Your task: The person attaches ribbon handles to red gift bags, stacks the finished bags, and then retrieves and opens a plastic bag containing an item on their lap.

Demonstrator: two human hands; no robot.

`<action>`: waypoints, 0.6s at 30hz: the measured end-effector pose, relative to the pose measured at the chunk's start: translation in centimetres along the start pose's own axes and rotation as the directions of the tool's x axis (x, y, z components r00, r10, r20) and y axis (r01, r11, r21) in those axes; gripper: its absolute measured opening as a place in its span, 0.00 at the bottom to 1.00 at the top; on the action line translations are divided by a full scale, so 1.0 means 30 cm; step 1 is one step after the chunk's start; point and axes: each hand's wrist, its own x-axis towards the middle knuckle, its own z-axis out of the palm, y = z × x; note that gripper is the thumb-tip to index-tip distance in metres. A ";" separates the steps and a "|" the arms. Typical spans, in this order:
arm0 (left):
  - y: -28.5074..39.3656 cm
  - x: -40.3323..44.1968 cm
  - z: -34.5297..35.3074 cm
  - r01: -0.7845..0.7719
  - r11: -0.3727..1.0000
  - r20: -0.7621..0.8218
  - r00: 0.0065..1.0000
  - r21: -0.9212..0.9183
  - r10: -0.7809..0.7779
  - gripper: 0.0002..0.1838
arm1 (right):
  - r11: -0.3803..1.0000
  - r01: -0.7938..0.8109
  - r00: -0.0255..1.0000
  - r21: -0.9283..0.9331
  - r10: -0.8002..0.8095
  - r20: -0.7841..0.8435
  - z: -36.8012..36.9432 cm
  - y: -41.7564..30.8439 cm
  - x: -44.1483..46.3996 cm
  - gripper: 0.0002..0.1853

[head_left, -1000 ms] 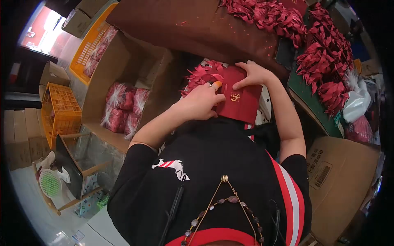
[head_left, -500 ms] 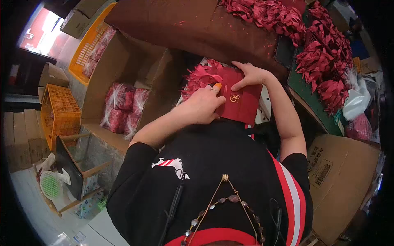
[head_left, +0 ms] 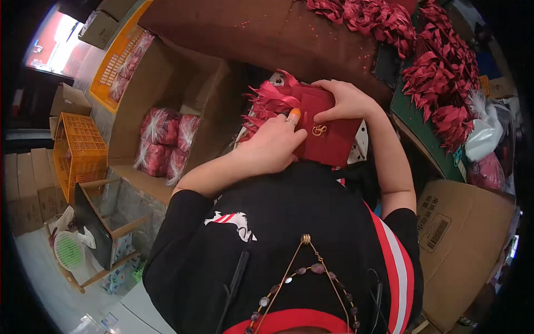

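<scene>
Red pouches (head_left: 328, 142) with gold lettering lie stacked in front of my body, their red ribbons (head_left: 273, 100) fanned out at the left. My left hand (head_left: 272, 139) has curled fingers gripping the stack's left side, with an orange cover on one fingertip and a ring. On the far right corner, my right hand (head_left: 347, 103) grips the stack with the thumb on top and the fingers over the far edge. Beneath the stack shows a white surface with dark dots (head_left: 360, 146).
A brown-covered table (head_left: 222, 25) stands beyond. At the left, a cardboard box (head_left: 125, 133) holds bagged red bundles (head_left: 161, 133); orange crates (head_left: 83, 150) stand beside it. At the right are piled red ribbons (head_left: 439, 78) and a large carton (head_left: 461, 239).
The stack of pouches has tilted a little and its upper layers look more spread. The ribbons stand higher at the far left. My right hand has moved slightly, still on the corner.
</scene>
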 end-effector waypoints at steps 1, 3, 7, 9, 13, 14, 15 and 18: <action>0.002 -0.001 -0.005 0.008 1.000 0.009 1.000 -0.007 -0.008 0.30 | 0.999 0.002 0.998 0.048 -0.005 0.064 -0.016 0.002 0.011 0.51; 0.002 -0.003 -0.005 0.015 1.000 0.012 1.000 -0.012 -0.015 0.30 | 0.999 -0.035 0.992 0.023 0.032 0.120 -0.024 0.020 0.052 0.50; -0.022 -0.008 -0.004 0.007 0.997 -0.038 0.999 -0.076 -0.010 0.30 | 0.962 -0.086 0.957 0.261 0.008 0.289 -0.003 0.054 0.088 0.43; -0.063 -0.018 -0.030 -0.035 0.987 -0.071 0.997 -0.155 0.024 0.29 | 0.914 -0.073 0.973 0.400 -0.023 0.229 0.023 0.074 0.074 0.35; -0.161 -0.061 -0.130 -0.203 0.920 -0.501 0.865 -0.334 0.008 0.23 | 0.721 -0.048 0.998 0.691 0.006 0.063 0.014 0.130 -0.020 0.30; -0.176 -0.082 -0.147 -0.132 0.941 -0.621 0.778 -0.313 -0.098 0.20 | 0.652 -0.013 0.999 0.758 0.037 -0.015 0.007 0.148 -0.034 0.31; -0.191 -0.092 -0.168 -0.098 0.944 -0.708 0.687 -0.315 -0.165 0.17 | 0.578 0.033 0.993 0.816 0.074 -0.092 0.003 0.173 -0.045 0.31; -0.259 -0.083 -0.133 -0.122 0.790 -0.728 0.490 -0.601 -0.479 0.16 | 0.253 0.245 0.939 0.936 0.178 -0.294 -0.008 0.234 -0.015 0.30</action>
